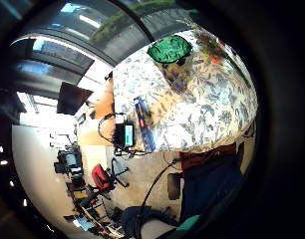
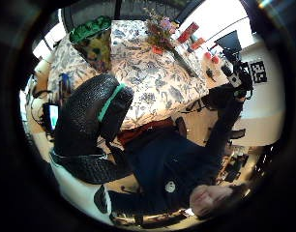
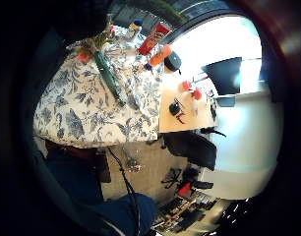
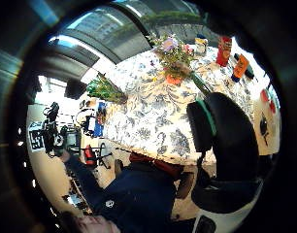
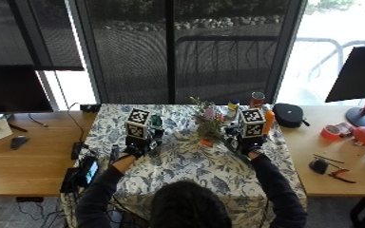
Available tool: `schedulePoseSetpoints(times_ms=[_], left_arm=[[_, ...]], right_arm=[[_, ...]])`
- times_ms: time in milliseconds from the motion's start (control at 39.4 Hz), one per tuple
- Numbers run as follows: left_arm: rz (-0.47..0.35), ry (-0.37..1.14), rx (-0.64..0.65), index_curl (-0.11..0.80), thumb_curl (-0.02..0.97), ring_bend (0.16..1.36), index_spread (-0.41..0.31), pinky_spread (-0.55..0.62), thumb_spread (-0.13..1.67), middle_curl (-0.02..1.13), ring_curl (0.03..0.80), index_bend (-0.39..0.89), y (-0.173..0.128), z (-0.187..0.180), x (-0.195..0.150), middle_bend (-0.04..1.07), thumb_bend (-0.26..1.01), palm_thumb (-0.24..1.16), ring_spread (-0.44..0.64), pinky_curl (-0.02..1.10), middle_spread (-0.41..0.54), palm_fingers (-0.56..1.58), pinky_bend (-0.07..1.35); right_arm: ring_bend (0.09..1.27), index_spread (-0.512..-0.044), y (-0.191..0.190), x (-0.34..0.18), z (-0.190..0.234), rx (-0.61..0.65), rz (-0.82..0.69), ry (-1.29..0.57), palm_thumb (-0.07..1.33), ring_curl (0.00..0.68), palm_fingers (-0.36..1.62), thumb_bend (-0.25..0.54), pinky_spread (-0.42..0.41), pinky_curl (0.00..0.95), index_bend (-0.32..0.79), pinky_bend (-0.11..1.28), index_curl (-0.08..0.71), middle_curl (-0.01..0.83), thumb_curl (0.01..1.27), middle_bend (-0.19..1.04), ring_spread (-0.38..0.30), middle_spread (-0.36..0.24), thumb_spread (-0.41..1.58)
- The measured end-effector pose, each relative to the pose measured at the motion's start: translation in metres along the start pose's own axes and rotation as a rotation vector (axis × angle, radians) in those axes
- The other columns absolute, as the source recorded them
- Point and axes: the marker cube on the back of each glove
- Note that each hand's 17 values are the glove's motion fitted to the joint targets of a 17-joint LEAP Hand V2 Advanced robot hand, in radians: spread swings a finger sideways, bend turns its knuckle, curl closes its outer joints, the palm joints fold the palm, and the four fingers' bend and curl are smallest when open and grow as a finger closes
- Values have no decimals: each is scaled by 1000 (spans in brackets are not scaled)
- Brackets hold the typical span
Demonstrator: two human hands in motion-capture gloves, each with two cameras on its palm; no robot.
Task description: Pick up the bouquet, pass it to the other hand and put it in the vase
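Bouquet [image 5: 206, 124] between both hands, ungrasped

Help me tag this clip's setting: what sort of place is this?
Probably an office or lab: wooden desks, a monitor, office chairs and big windows surround a table under a floral tablecloth holding the bouquet.

Outside view looks down from behind; palm views share the tablecloth [image 5: 201, 171]

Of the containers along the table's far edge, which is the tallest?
The red can, between the small yellow jar and the orange bottle.
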Motion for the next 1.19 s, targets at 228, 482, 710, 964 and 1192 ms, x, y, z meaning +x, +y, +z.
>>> schedulePoseSetpoints(times_ms=[228, 482, 710, 964, 1192], left_arm=[[-86, -86, 24, 162, 92, 499, -29, 256, 859, 111, 183, 195, -10, 9, -13, 153, 130, 254, 173, 148, 150, 319, 295], [-55, 37, -22, 239, 143, 516, -21, 296, 1068, 163, 217, 184, -13, 16, -4, 172, 93, 273, 207, 200, 182, 305, 289], [12, 66, 10, 275, 179, 524, -4, 302, 1141, 205, 241, 167, -12, 19, 15, 176, 56, 288, 215, 236, 193, 302, 284], [77, 75, 28, 295, 208, 543, 8, 306, 1174, 237, 264, 155, 4, 23, 33, 173, 15, 302, 219, 270, 206, 274, 293], [127, 76, 85, 307, 230, 551, 7, 307, 1185, 259, 277, 159, 22, 23, 42, 177, -10, 317, 220, 290, 206, 264, 295]], right_arm=[[464, -291, -1, 4, -1, 8, 4, -33, 532, 203, 508, 362, 103, 172, 150, 304, 148, 171, 128, 273, 1, -29, 893], [455, -331, 5, 4, 0, -63, -10, -38, 535, 242, 497, 330, 124, 225, 141, 295, 196, 238, 169, 264, 1, -32, 1153], [467, -344, 18, 7, -17, -80, -4, -68, 502, 272, 455, 252, 146, 284, 98, 392, 190, 270, 194, 218, 1, -28, 1214], [469, -310, -14, 31, -24, -149, 102, -100, 505, 291, 464, 172, 163, 315, 119, 428, 199, 302, 225, 202, 1, -24, 1190], [537, -232, -44, 57, -3, -426, 361, -197, 542, 323, 601, 113, 175, 344, 68, 519, 179, 339, 258, 226, -33, -37, 1144]])
